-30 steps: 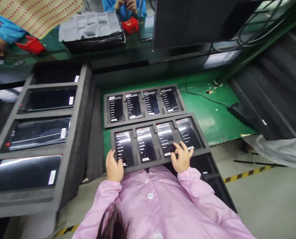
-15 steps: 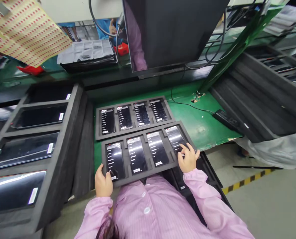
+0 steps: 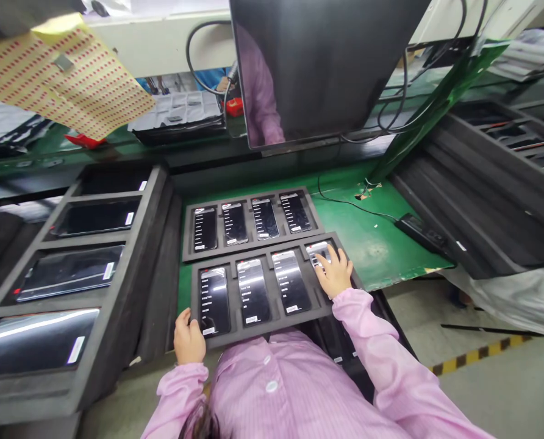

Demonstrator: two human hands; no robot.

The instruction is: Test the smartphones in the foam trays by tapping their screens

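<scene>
- While the right hand (image 3: 335, 272) works over it, the rightmost black, glass-fronted phone (image 3: 316, 248) lies face up in the last compartment of the near dark grey foam tray (image 3: 238, 333), largely covered by that hand.
- The right hand is unclenched, its fingers spread and slightly bent, grasping nothing; whether a fingertip touches the glass cannot be told.
- The left hand (image 3: 190, 337) is loosely curled at the tray's lower left corner; whether it grips the foam cannot be told.
- The other 3 black phones in the near tray (image 3: 214, 302) show white lines of text on lit screens.
- Beyond, the far dark grey foam tray (image 3: 252, 242) holds 4 black phones with lit lists (image 3: 266, 218), with neither hand near them.
- At the left, 4 larger-looking dark-screened phones (image 3: 71, 272) lie in the upright-stacked grey foam tray (image 3: 132, 235); no list shows, so any handling of them seems not begun.
- Judging by the screens, 7 phones sit at a list stage, and the rightmost appears in hand; nothing marks any as finished.
</scene>
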